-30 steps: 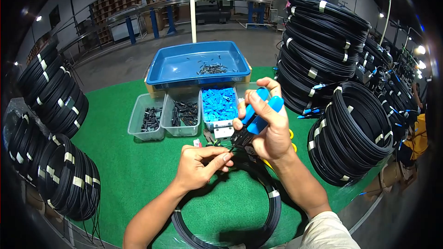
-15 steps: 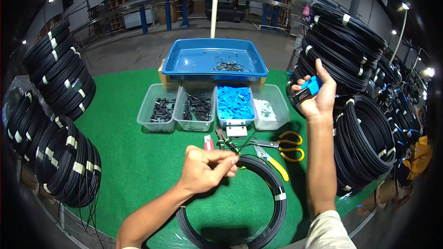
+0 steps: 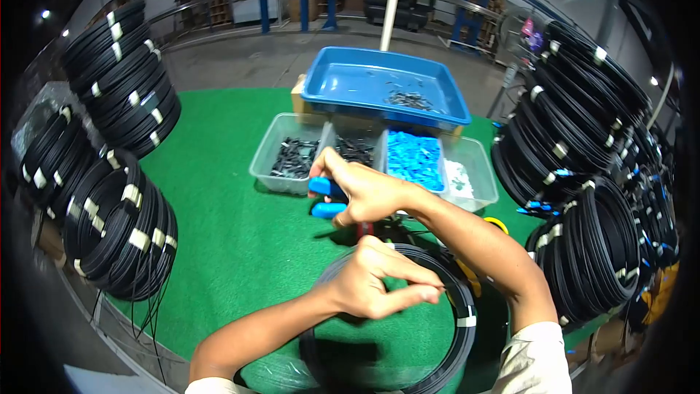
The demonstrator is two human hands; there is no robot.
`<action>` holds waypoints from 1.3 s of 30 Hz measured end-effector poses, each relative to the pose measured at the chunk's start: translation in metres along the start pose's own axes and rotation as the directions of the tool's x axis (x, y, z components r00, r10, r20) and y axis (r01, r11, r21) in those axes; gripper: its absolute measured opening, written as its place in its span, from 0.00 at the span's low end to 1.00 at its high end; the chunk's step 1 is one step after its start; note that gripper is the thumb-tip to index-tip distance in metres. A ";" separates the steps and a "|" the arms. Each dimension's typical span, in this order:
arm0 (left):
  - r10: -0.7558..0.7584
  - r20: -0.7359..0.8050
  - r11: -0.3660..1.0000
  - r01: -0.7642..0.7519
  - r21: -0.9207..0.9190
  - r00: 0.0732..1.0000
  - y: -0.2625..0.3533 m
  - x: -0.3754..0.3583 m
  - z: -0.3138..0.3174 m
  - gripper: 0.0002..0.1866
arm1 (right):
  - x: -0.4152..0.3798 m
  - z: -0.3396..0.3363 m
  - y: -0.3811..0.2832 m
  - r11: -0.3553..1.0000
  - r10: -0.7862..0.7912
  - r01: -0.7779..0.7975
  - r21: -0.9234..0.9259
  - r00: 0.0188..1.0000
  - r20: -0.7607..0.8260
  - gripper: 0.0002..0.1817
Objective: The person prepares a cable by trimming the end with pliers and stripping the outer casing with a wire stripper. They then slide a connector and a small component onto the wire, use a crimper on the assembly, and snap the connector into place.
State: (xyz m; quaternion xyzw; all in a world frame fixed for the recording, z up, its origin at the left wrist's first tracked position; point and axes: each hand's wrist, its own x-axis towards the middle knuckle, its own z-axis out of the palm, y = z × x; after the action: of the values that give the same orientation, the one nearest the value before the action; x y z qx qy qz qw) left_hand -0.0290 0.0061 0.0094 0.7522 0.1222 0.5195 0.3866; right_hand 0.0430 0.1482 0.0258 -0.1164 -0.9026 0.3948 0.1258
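My right hand (image 3: 372,193) reaches across to the left above the work surface, wrapped around a blue-handled tool (image 3: 328,209). Its two blue handle ends stick out apart to the left; the hand hides the rest. Below it, my left hand (image 3: 375,277) pinches thumb and forefinger together over a coil of black cable (image 3: 464,346). A tiny dark tip shows at those fingertips, too small to name. White tape binds the coil, which lies on the green mat (image 3: 226,248). Yellow scissor handles (image 3: 497,225) show partly behind my right forearm.
Clear bins hold black parts (image 3: 295,157), blue parts (image 3: 414,159) and white parts (image 3: 459,179). Behind them stands a blue tray (image 3: 350,87) with small dark pieces. Stacked cable coils flank the mat at left (image 3: 120,226) and right (image 3: 583,255).
My right hand has swung from the raised right side down and left with the blue-handled tool, whose handles now show apart. The left hand sits lower and further right. The view has shifted.
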 end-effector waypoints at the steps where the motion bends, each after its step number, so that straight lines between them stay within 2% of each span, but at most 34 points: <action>1: 0.007 0.007 1.000 -0.007 -0.005 1.000 -0.001 -0.002 0.002 0.05 | 0.009 0.006 0.004 0.995 -0.067 0.070 -0.069 0.997 0.044 0.38; 2: 0.015 0.017 1.000 -0.015 -0.013 1.000 -0.002 -0.003 0.005 0.05 | 0.016 0.013 0.008 0.981 -0.129 0.140 -0.133 0.988 0.088 0.38; 4: 0.037 -0.002 0.999 -0.037 -0.018 0.999 -0.003 -0.004 0.008 0.06 | 0.025 0.022 0.011 0.977 -0.100 0.122 -0.173 0.986 0.135 0.38; 6: 0.051 -0.029 0.998 -0.052 -0.043 0.998 -0.002 -0.003 0.010 0.06 | 0.029 0.029 0.021 0.916 -0.293 0.314 -0.249 0.949 0.116 0.40; 8: 0.040 -0.043 0.998 -0.042 -0.047 0.998 -0.002 -0.005 0.010 0.06 | 0.029 0.032 0.024 0.935 -0.246 0.273 -0.225 0.959 0.140 0.43; 11: 0.036 -0.073 0.998 -0.040 -0.049 0.997 -0.004 -0.005 0.012 0.07 | 0.024 0.037 0.023 0.961 -0.090 0.142 -0.236 0.971 0.220 0.43; 16: 0.021 -0.108 0.999 -0.024 -0.027 0.994 -0.003 -0.004 0.012 0.10 | 0.013 0.035 0.017 0.962 -0.132 0.174 -0.212 0.971 0.198 0.43; 18: -0.035 -0.075 0.998 0.032 -0.053 0.997 -0.005 -0.003 0.005 0.10 | 0.001 0.026 0.004 0.963 -0.184 0.181 -0.199 0.983 0.004 0.37; 19: -0.050 -0.061 0.999 0.048 -0.019 0.997 -0.005 -0.001 0.000 0.09 | -0.009 0.016 -0.005 0.970 -0.157 0.148 -0.194 0.987 -0.034 0.27; 20: -0.160 -0.039 0.986 0.158 -0.057 0.986 0.000 0.001 -0.006 0.08 | -0.025 0.008 -0.010 0.987 -0.098 0.082 -0.141 0.990 -0.106 0.19; 22: -0.305 -0.085 0.944 0.289 -0.163 0.949 0.004 0.001 -0.015 0.08 | -0.064 -0.004 -0.017 1.000 0.020 -0.025 -0.013 0.963 -0.269 0.11; 24: -0.381 -0.125 0.918 0.360 -0.165 0.916 0.010 0.005 -0.022 0.08 | -0.105 -0.013 -0.027 0.971 0.180 -0.084 0.224 0.876 -0.448 0.06; 26: -0.457 -0.169 0.887 0.435 -0.154 0.873 0.003 0.004 -0.024 0.08 | -0.139 -0.020 -0.048 0.957 0.219 -0.053 0.285 0.777 -0.590 0.05; 28: -0.461 -0.202 0.886 0.434 -0.163 0.864 -0.003 0.006 -0.021 0.08 | -0.163 -0.020 -0.064 0.987 0.133 -0.025 0.161 0.688 -0.713 0.05; 30: -0.457 -0.247 0.889 0.452 -0.080 0.855 -0.005 0.006 -0.020 0.08 | -0.178 -0.020 -0.077 0.998 0.058 -0.061 0.023 0.678 -0.732 0.08; 32: -0.418 -0.277 0.895 0.445 0.040 0.865 -0.003 0.007 -0.017 0.07 | -0.179 -0.018 -0.091 0.991 0.090 -0.134 -0.007 0.703 -0.706 0.10; 33: -0.376 -0.294 0.899 0.423 0.112 0.879 -0.003 0.007 -0.015 0.07 | -0.178 -0.017 -0.090 0.989 0.043 -0.128 -0.071 0.717 -0.696 0.11; 35: -0.337 -0.296 0.897 0.400 0.186 0.894 -0.001 0.006 -0.010 0.07 | -0.176 -0.013 -0.090 0.980 0.035 -0.158 -0.122 0.739 -0.673 0.09; 36: -0.290 -0.287 0.878 0.373 0.298 0.913 0.001 0.005 -0.009 0.06 | -0.175 -0.014 -0.089 0.971 0.017 -0.171 -0.170 0.752 -0.659 0.08; 37: -0.247 -0.262 0.848 0.339 0.407 0.933 0.000 0.006 -0.006 0.06 | -0.177 -0.016 -0.089 0.953 0.085 -0.246 -0.180 0.782 -0.618 0.07; 38: -0.156 -0.258 0.835 0.267 0.482 0.953 -0.002 0.006 -0.003 0.06 | -0.177 -0.016 -0.090 0.952 0.090 -0.251 -0.174 0.775 -0.625 0.07; 39: -0.142 -0.242 0.822 0.251 0.511 0.960 -0.002 0.005 -0.002 0.06 | -0.177 -0.015 -0.090 0.946 0.085 -0.260 -0.194 0.777 -0.624 0.07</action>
State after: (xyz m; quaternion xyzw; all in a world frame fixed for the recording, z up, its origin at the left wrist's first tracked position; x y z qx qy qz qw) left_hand -0.0279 0.0113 0.0123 0.7593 0.3766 0.4923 0.1983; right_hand 0.2047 0.0447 0.0785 -0.3358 -0.8445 0.2197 0.3546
